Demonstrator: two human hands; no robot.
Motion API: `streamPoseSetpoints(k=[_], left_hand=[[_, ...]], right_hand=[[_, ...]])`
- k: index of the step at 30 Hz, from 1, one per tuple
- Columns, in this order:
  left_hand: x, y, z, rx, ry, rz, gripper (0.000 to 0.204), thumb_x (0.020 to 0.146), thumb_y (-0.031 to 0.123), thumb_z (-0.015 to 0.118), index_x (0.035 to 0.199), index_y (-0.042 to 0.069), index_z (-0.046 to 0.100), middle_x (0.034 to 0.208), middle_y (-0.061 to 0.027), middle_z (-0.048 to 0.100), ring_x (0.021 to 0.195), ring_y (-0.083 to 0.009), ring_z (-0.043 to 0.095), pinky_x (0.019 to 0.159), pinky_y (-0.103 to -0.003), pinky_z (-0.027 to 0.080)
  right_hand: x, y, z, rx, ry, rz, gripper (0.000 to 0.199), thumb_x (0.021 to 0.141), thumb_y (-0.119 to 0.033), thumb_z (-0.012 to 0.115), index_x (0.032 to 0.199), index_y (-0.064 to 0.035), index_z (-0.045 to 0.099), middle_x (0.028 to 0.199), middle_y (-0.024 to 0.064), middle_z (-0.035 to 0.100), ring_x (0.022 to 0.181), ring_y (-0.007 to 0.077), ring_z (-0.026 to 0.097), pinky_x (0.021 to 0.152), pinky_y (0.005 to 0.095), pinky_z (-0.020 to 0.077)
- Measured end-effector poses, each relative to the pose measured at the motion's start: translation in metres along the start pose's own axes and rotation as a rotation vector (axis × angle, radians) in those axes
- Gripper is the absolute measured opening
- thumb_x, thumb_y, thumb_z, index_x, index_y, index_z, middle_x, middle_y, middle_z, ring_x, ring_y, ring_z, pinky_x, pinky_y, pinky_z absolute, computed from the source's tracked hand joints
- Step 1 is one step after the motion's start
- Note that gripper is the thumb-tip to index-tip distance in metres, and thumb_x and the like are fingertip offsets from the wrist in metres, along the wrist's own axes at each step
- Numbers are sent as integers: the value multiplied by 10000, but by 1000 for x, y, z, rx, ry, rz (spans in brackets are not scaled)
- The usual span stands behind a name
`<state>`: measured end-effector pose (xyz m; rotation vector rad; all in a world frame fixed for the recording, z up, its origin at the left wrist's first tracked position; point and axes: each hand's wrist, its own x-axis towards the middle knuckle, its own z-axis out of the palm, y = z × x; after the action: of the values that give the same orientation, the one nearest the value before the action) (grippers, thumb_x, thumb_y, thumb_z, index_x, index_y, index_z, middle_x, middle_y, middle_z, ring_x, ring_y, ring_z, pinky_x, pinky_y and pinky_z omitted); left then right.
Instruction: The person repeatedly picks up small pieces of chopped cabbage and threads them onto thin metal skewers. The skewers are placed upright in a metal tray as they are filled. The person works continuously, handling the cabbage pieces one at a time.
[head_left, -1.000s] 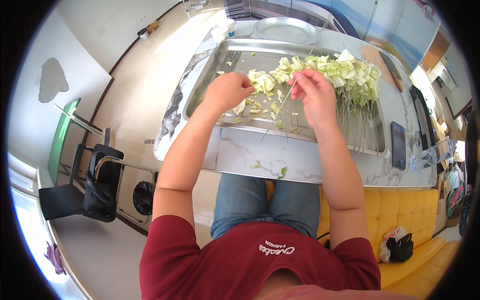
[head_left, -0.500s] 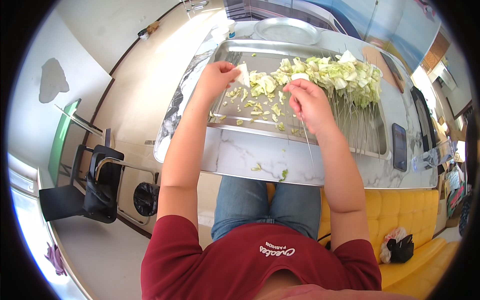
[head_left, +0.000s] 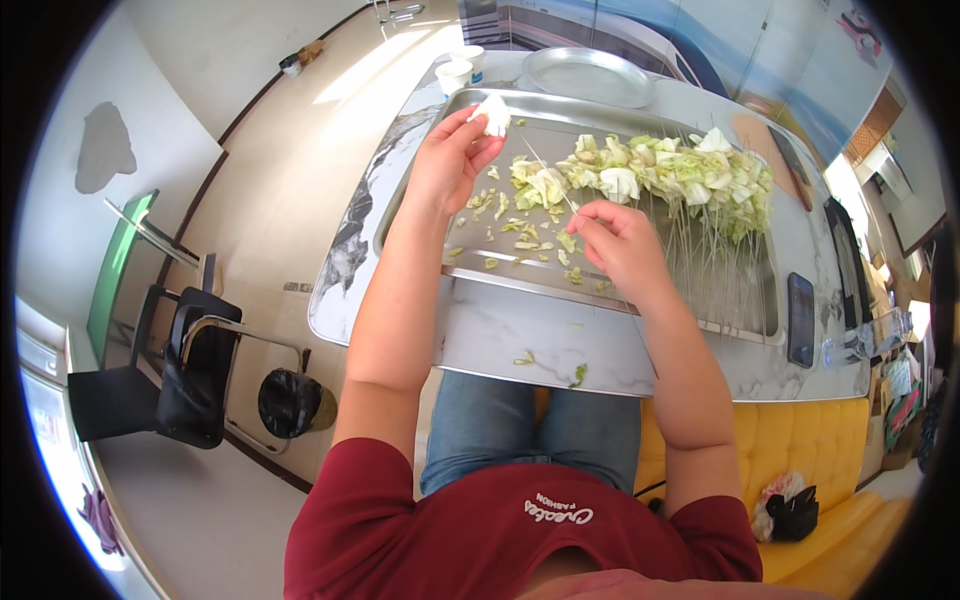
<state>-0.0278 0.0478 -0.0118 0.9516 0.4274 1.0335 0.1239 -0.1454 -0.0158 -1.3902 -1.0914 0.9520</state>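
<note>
With the left hand (head_left: 458,152) pinching a leaf piece (head_left: 494,115) over the far-left part of the tray (head_left: 560,128), the right hand (head_left: 616,242), pinching a skewer (head_left: 547,168) above its middle, should best pierce the leaf piece centrally.

The right hand (head_left: 622,246) hides part of the thin skewer (head_left: 545,168), whose far tip is too fine to make out
</note>
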Motion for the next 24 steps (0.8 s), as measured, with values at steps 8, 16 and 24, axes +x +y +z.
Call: streamPoseSetpoints(k=[8, 16, 24], left_hand=[[1, 7, -8, 93, 82, 7, 211, 904, 32, 616, 1096, -32, 555, 1007, -114, 655, 845, -178, 671, 704, -229, 576], [-2, 4, -3, 179, 50, 124, 140, 903, 45, 625, 1017, -8, 563, 918, -100, 656, 814, -180, 675, 691, -239, 567], [-5, 0, 0, 92, -9, 101, 167, 916, 68, 603, 1067, 4, 570, 948, -102, 649, 874, -201, 664, 768, -280, 556]], right_hand=[[2, 7, 2, -25, -60, -25, 123, 905, -111, 570, 879, -24, 653, 582, -56, 448, 518, 28, 371, 469, 228, 275], [-1, 2, 4, -5, -47, -26, 137, 925, -111, 565, 884, -21, 659, 581, -61, 442, 519, 27, 370, 474, 223, 287], [-1, 4, 3, 3, -35, -37, 136, 925, -119, 571, 893, -17, 656, 584, -49, 466, 520, 32, 375, 473, 228, 293]])
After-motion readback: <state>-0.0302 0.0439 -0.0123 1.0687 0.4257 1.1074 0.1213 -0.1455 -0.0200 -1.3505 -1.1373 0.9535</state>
